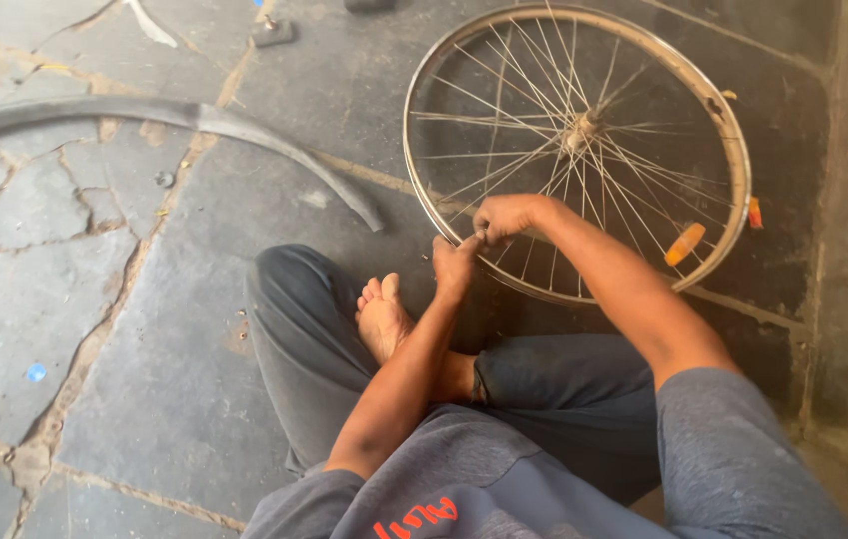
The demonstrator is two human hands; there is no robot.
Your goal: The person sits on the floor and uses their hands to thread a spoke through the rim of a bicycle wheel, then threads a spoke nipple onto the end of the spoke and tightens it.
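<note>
A bare, silver spoked bicycle wheel [577, 150] lies on the stone floor.

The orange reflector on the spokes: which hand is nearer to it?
Right. The right hand grips the rim, left of the orange reflector. The left hand lies farther left, beside the bare foot.

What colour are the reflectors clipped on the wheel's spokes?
Orange; the reflectors show best in the head view.

Your right hand [506, 217] and left hand [456, 262] hide whatever small thing they pinch at the wheel rim [424, 200], and the curved mudguard [159, 115] runs off the picture's left edge.
</note>
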